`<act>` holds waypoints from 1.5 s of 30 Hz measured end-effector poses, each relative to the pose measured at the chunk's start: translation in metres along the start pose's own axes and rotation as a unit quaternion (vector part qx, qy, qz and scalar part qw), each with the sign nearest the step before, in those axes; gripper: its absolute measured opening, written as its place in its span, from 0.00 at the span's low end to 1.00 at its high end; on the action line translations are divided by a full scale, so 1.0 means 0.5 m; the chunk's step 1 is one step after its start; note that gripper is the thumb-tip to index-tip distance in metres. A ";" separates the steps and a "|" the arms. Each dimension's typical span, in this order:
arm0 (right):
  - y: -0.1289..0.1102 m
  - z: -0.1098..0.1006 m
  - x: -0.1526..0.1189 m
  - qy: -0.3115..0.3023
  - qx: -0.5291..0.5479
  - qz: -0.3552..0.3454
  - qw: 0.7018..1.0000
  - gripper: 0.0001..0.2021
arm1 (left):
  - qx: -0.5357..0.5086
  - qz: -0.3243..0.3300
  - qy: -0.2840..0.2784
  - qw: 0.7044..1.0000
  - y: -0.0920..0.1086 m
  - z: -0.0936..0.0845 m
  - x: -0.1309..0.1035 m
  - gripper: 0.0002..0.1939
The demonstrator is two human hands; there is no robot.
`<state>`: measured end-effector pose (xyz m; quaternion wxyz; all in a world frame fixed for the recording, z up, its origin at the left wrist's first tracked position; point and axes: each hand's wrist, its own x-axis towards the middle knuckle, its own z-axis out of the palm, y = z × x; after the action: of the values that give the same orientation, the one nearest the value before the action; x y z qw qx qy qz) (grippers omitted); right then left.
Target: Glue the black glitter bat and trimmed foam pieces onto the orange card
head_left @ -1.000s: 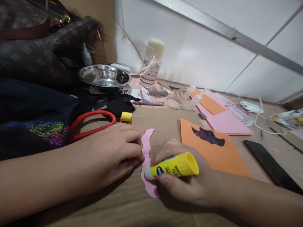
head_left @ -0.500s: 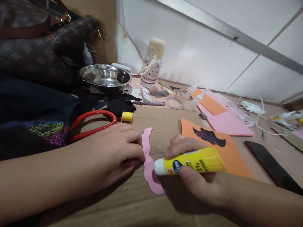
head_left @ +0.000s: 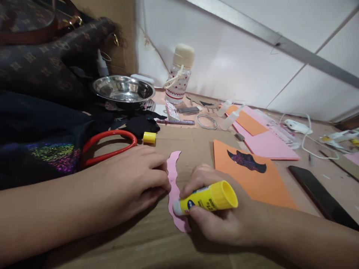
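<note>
A wavy pink paper strip (head_left: 174, 194) lies on the brown cardboard (head_left: 193, 142). My left hand (head_left: 143, 173) has its fingertips pressed together on the strip's left edge, pinning it. In my right hand (head_left: 215, 209) is a yellow glue stick (head_left: 209, 198), tilted, its white tip against the lower part of the strip. The yellow cap (head_left: 149, 137) sits beside the red scissor handles (head_left: 112, 144). To the right, a dark glittery shape (head_left: 248, 161) lies on an orange sheet (head_left: 269, 186).
Behind stand a metal bowl (head_left: 123, 89) and a bottle (head_left: 180, 74). Pink sheets (head_left: 280, 145), small squeeze bottles (head_left: 231, 118) and a phone (head_left: 319, 196) are on the right. Dark cloth (head_left: 42, 127) and a patterned bag (head_left: 33, 59) fill the left.
My right hand has moved a little left and tilted the glue stick, bringing its tip onto the pink strip. My left hand has hardly moved.
</note>
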<state>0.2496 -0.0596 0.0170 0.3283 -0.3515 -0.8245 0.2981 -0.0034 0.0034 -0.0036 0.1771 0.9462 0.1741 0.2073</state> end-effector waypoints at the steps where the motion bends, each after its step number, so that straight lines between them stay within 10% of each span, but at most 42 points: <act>1: -0.002 0.001 0.000 -0.005 0.007 -0.006 1.000 0.06 | 0.000 0.000 -0.004 1.000 -0.001 0.000 0.000 0.13; 8: 0.001 0.009 -0.006 -0.038 0.096 -0.033 0.994 0.10 | 0.000 0.002 0.001 1.000 0.000 -0.004 0.003 0.12; 12: 0.011 0.006 -0.021 0.047 0.166 -0.054 0.983 0.04 | -0.012 0.013 0.019 1.000 0.000 -0.007 0.005 0.13; 21: 0.004 0.001 -0.005 0.019 0.027 0.013 0.999 0.04 | -0.018 0.014 0.019 1.000 0.000 0.000 0.003 0.12; 45: 0.011 0.004 -0.010 -0.004 0.048 -0.068 0.996 0.04 | 0.004 0.000 -0.004 1.000 -0.007 -0.003 -0.003 0.11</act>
<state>0.2531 -0.0610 0.0100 0.3612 -0.2767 -0.8325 0.3160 -0.0061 0.0062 -0.0041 0.1743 0.9476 0.1744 0.2032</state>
